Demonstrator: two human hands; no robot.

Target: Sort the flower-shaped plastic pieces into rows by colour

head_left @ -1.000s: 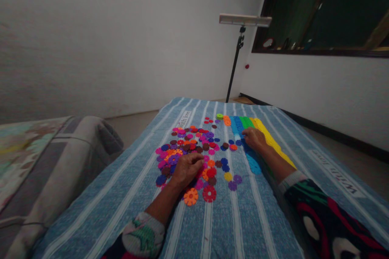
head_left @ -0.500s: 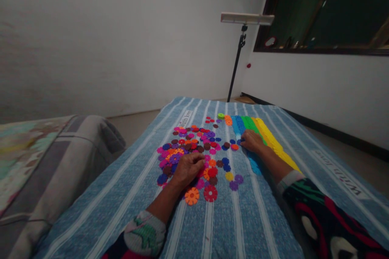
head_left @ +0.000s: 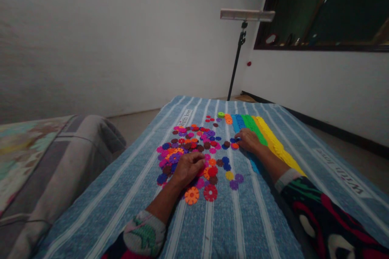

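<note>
Colourful plastic flower-shaped discs (head_left: 210,193) lie in a loose heap on a striped blue cloth (head_left: 220,226). My left hand (head_left: 189,166) rests over the heap's near side, fingers curled together; whatever they hold, if anything, is hidden. My right hand (head_left: 249,141) is at the heap's right edge, with its fingertips closed at a small blue disc (head_left: 237,140) beside an orange disc (head_left: 235,146). Under and beyond that hand run rows of overlapping discs sorted by colour: blue (head_left: 240,121), green (head_left: 258,132) and yellow (head_left: 275,143). My right forearm covers part of them.
A short orange row (head_left: 228,119) and a light green disc (head_left: 221,115) lie at the far end. A covered surface with a grey blanket (head_left: 103,137) stands on the left. Behind the table rise a black stand (head_left: 235,68) with a flat panel and a dark window (head_left: 319,8).
My right hand has moved slightly left, from the blue row to the small blue disc at the heap's edge. My left hand has stayed in place.
</note>
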